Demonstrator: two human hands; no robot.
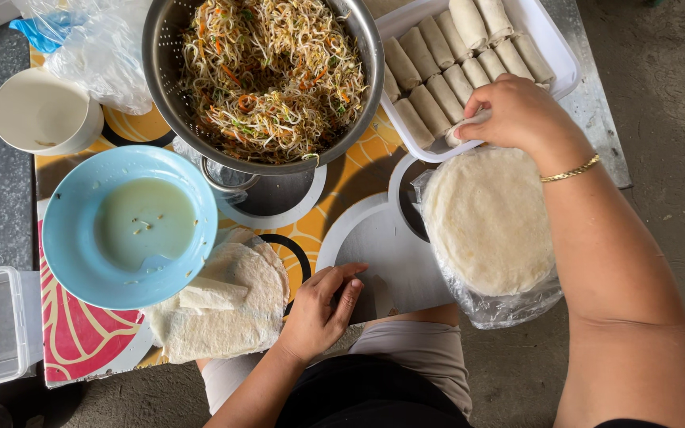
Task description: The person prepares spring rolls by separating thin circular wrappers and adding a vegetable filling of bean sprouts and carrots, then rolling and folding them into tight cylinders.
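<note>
Fingers of the right hand (517, 115) pinch a rolled spring roll (467, 127) at the white tray's (558, 47) rim (two o'clock); the left hand (323, 309), loosely curled and empty, rests at six o'clock.

A metal colander (160, 47) of mixed noodles sits at the top centre. Left of it stands a white cup (41, 115); just below it, a blue bowl (69, 238) of pale liquid.

A pale, finished spring roll (466, 127) lies tilted at the near rim of a white tray (558, 55), beside neat rows of similar rolls (461, 71) filling it.
</note>
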